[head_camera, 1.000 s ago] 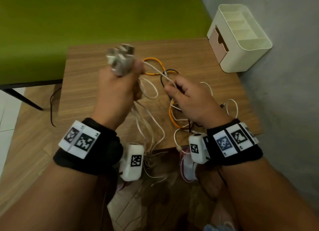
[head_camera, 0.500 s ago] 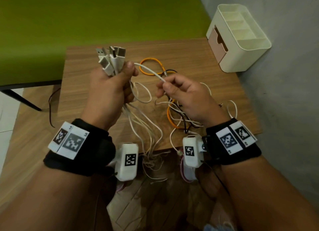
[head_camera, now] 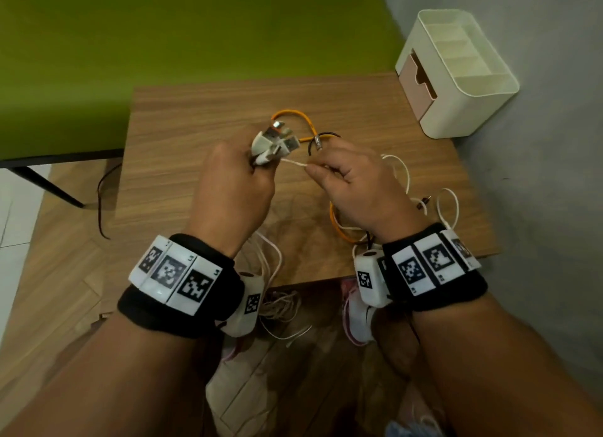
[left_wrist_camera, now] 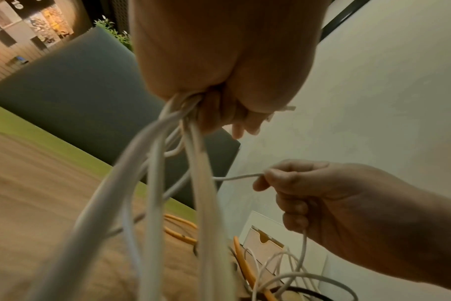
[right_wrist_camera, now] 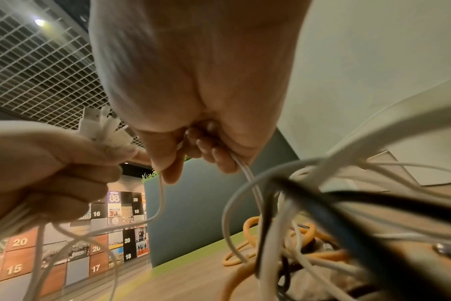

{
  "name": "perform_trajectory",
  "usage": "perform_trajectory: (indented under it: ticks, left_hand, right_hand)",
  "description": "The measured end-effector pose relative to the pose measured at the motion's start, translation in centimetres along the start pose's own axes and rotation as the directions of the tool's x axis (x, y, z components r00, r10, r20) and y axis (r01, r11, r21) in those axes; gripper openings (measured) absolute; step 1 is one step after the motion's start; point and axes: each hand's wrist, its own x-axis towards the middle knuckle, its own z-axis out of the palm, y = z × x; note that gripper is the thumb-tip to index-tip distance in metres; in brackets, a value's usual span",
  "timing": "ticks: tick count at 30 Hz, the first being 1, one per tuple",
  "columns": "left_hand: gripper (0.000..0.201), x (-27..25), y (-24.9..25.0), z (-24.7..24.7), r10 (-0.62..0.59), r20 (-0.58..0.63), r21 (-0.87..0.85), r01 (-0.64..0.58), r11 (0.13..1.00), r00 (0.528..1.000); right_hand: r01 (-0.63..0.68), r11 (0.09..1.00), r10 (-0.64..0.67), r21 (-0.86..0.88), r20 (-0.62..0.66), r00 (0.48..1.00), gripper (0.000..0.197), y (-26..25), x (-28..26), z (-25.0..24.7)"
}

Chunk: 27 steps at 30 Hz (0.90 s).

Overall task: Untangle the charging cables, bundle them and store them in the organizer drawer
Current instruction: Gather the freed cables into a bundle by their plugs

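My left hand point(head_camera: 238, 182) grips a bunch of white cables just below their USB plugs point(head_camera: 275, 139), and the cords point(left_wrist_camera: 152, 183) hang down past the table's near edge. My right hand point(head_camera: 346, 178) pinches one thin white cable point(head_camera: 293, 163) that runs taut across to the left fist; the same cable point(left_wrist_camera: 237, 177) shows in the left wrist view. Orange cable point(head_camera: 293, 115), black cable point(head_camera: 326, 135) and more white loops point(head_camera: 399, 172) lie tangled on the wooden table point(head_camera: 195, 116). The cream organizer point(head_camera: 456, 74) stands at the table's far right corner, its pink drawer point(head_camera: 416, 80) closed.
A grey wall point(head_camera: 538, 142) runs along the table's right side. A green surface point(head_camera: 163, 38) lies behind the table. A dark cord point(head_camera: 101, 205) trails on the floor at the left. Shoes point(head_camera: 355, 316) and loose cable ends point(head_camera: 280, 306) sit under the table's near edge.
Both hands have come down and closer together over the table. The left fist has tipped the plugs toward the right. The right hand has slid along the thin white cable toward the left fist.
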Motion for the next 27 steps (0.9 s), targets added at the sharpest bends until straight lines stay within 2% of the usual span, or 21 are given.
perform_trajectory:
  ticks: [3, 5, 8, 10, 11, 13, 14, 15, 16, 18, 19, 21, 23, 27]
  left_hand:
    - [0.012, 0.0, -0.2, 0.8, 0.026, 0.161, -0.001, -0.026, 1.0, 0.987]
    - [0.024, 0.3, -0.6, 0.9, -0.003, 0.253, 0.021, -0.003, 1.0, 0.968]
    - [0.026, 0.6, -0.6, 0.6, 0.021, 0.241, -0.005, -0.02, 1.0, 0.97]
    - [0.022, 0.6, -0.2, 0.4, 0.008, 0.181, -0.158, 0.021, 0.987, 0.983]
    - [0.021, 0.7, 0.2, 0.1, -0.045, 0.148, -0.311, 0.089, 0.946, 0.988]
    - [0.023, 1.3, 0.5, -0.8, -0.159, 0.111, -0.646, 0.193, 0.739, 0.981]
    - [0.025, 1.6, 0.4, -1.3, -0.185, 0.107, -0.736, 0.203, 0.646, 0.977]
    - [0.027, 1.8, 0.2, -1.8, -0.193, 0.107, -0.776, 0.204, 0.597, 0.975]
    - [0.028, 1.9, 0.0, -2.2, -0.201, 0.111, -0.781, 0.211, 0.588, 0.973]
    - [0.028, 1.8, -0.5, -2.6, -0.256, 0.132, -0.692, 0.274, 0.668, 0.958]
    - [0.026, 1.7, -0.8, -2.6, -0.299, 0.153, -0.575, 0.331, 0.748, 0.942]
    - [0.017, 1.4, -1.3, -2.4, -0.343, 0.24, -0.23, 0.396, 0.889, 0.908]
    - [0.012, 0.9, -1.4, -2.0, -0.311, 0.299, 0.006, 0.324, 0.946, 0.902]
    - [0.04, 0.6, -1.0, -0.9, -0.226, 0.224, 0.125, 0.202, 0.971, 0.948]
  right_hand:
    - [0.048, 0.999, -0.048, 0.014, -0.007, 0.999, 0.018, -0.5, 0.2, 0.2]
    - [0.054, 0.998, -0.051, 0.038, -0.059, 0.997, 0.016, -0.8, 0.2, -0.1]
    - [0.018, 0.996, -0.006, 0.084, -0.147, 0.989, 0.014, -1.3, 0.3, -0.6]
    - [-0.044, 0.988, 0.066, 0.147, -0.15, 0.987, 0.016, -1.5, 0.3, -0.5]
    - [-0.093, 0.978, 0.117, 0.188, -0.12, 0.986, 0.016, -1.5, 0.3, -0.4]
    - [-0.187, 0.949, 0.201, 0.255, -0.029, 0.979, 0.014, -1.3, 0.2, -0.1]
    - [-0.224, 0.935, 0.229, 0.275, 0.012, 0.973, 0.012, -1.1, 0.1, 0.1]
    - [-0.25, 0.923, 0.248, 0.293, 0.045, 0.968, 0.009, -1.1, 0.1, 0.2]
    - [-0.266, 0.915, 0.259, 0.304, 0.063, 0.964, 0.008, -1.0, 0.1, 0.3]
    - [-0.266, 0.913, 0.27, 0.309, 0.03, 0.962, 0.01, -1.0, 0.1, 0.1]
    - [-0.259, 0.914, 0.277, 0.313, -0.013, 0.961, 0.011, -1.0, 0.2, -0.1]
    - [-0.224, 0.912, 0.272, 0.342, -0.1, 0.957, 0.008, -1.1, 0.3, -0.7]
    - [-0.169, 0.929, 0.228, 0.331, -0.148, 0.962, 0.008, -1.0, 0.5, -1.0]
    - [-0.103, 0.985, 0.119, 0.136, -0.11, 0.987, 0.014, -0.3, 0.7, -0.2]
